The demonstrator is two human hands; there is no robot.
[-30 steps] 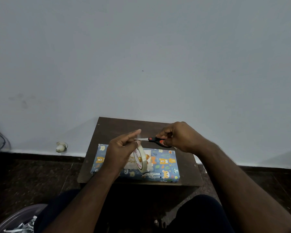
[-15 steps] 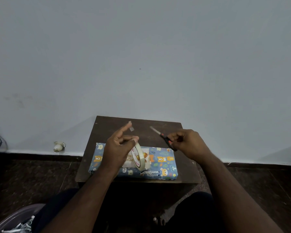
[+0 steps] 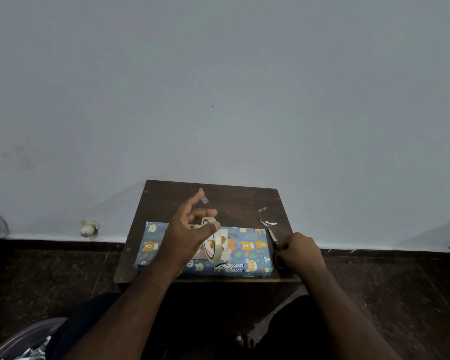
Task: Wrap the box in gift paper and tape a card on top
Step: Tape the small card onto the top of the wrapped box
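The box [image 3: 247,249], wrapped in blue paper printed with bears, lies on a small dark wooden table [image 3: 231,201]. A white card [image 3: 225,236] lies on its top, mostly hidden by my left hand. My left hand [image 3: 187,235] hovers above the box and holds a tape roll [image 3: 213,240] between thumb and fingers. A short cut strip of clear tape [image 3: 203,196] sticks to its raised fingertip. My right hand [image 3: 300,249] grips the scissors [image 3: 274,239] by the handles at the box's right end, blades low over the table.
Small paper scraps [image 3: 266,222] lie on the table beyond the scissors. A pale wall rises just behind the table. A white fitting [image 3: 89,228] sits at the wall's foot on the left. A bin [image 3: 16,344] with scraps is at bottom left.
The scissors cut the tape, then my right hand swung them right and down beside the box. My left hand keeps the roll, with the cut strip now on its fingertip.
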